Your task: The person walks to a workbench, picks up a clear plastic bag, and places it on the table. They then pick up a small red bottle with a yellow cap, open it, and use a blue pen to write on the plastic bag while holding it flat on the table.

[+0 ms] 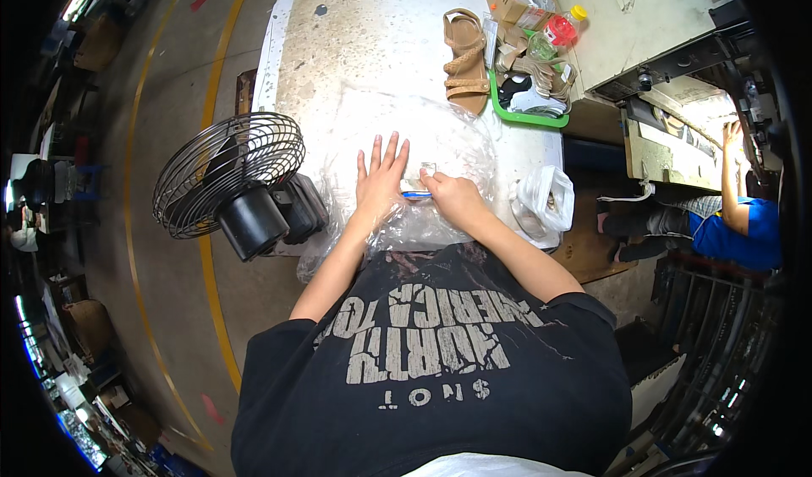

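A crinkled clear plastic sheet or bag (406,115) is spread over the white worktable (338,29) in front of me. My left hand (381,181) lies flat on the plastic with its fingers apart, pressing down. Just to its right, my right hand (457,200) is closed, fingers curled. A slim blue thing (414,195) sticks out from it toward the left hand; its kind cannot be made out. Part of it is hidden by the fingers.
A black fan (233,177) stands at the table's left edge. Right of the plastic is a white plastic bag (543,202). Farther back are brown sandals (466,58), a green basket (531,120) and a cardboard box (507,3). A person in blue (740,232) works at the far right.
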Demonstrator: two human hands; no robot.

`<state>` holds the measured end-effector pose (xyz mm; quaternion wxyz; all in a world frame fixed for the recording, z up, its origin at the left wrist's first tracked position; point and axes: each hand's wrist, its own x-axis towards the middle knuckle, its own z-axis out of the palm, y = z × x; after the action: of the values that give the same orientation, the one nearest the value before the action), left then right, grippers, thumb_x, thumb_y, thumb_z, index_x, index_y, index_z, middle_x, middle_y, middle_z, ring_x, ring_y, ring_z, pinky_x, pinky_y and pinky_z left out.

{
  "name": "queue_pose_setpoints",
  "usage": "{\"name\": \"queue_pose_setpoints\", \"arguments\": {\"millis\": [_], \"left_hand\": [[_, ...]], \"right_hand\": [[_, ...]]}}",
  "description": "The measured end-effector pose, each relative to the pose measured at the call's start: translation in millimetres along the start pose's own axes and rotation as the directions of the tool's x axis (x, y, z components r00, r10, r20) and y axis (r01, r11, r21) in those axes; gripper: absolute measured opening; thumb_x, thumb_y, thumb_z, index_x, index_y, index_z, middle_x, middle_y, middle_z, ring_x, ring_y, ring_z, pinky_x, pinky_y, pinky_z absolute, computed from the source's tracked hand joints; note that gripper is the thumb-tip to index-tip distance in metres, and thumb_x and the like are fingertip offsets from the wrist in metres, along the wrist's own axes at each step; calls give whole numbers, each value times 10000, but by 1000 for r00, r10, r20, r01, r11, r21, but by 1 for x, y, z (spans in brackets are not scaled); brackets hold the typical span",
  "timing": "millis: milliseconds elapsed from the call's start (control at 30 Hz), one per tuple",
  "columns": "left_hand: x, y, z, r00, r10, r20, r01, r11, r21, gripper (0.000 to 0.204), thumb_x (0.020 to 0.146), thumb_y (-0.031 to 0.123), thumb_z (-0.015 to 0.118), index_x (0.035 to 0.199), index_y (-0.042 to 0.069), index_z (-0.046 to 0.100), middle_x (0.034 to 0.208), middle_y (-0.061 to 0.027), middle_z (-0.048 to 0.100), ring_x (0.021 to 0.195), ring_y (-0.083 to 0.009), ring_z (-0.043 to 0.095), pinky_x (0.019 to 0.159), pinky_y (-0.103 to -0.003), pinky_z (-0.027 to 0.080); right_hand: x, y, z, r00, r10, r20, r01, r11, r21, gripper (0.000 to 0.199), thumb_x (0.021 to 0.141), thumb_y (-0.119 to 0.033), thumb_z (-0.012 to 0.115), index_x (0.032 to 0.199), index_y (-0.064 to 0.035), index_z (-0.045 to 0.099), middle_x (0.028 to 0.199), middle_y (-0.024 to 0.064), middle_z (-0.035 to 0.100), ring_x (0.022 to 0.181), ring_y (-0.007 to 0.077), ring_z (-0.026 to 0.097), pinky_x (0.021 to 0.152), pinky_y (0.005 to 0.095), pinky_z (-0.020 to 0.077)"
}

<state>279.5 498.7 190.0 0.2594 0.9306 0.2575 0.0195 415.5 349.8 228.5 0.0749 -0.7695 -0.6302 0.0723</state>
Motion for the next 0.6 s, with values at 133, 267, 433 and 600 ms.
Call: {"name": "queue_pose_setpoints", "arguments": {"millis": [133, 267, 433, 600], "left_hand": [[-10, 11, -20, 994, -49, 93, 47, 999, 21, 1274, 665, 705, 835, 1691, 214, 262, 1785, -65, 155, 1649, -322, 74, 1262, -694, 32], [-7, -3, 3, 997, 41, -72, -34, 995, 97, 1334, 634, 804, 783, 1698, 210, 242, 1789, -59, 140, 1650, -334, 55, 1239, -728, 10], [-10, -16, 33, 985, 68, -159, -46, 989, 140, 1343, 642, 807, 770, 1707, 215, 206, 1790, -65, 126, 1650, -351, 38, 1237, -727, 8], [-31, 9, -13, 998, 5, 59, -10, 996, 93, 1143, 810, 739, 686, 1708, 224, 201, 1790, -65, 124, 1649, -355, 41, 1237, -728, 8]], "right_hand": [[5, 13, -12, 999, 35, -34, -36, 999, -9, 335, 911, -78, 614, 1232, -66, 712, 945, 147, 737, 756, 329, 750, 651, 437, 610], [13, 15, -10, 992, 10, -123, 11, 985, 171, 383, 865, -68, 666, 1242, -97, 728, 947, 139, 746, 788, 353, 746, 693, 450, 612], [-5, -14, -17, 995, -60, 77, 52, 994, 97, 448, 826, -42, 691, 1268, -111, 722, 958, 116, 735, 745, 358, 725, 698, 452, 609], [6, 2, -11, 991, 99, -90, -96, 995, 38, 355, 878, -105, 671, 1230, -84, 716, 943, 130, 734, 763, 330, 748, 679, 426, 610]]}}
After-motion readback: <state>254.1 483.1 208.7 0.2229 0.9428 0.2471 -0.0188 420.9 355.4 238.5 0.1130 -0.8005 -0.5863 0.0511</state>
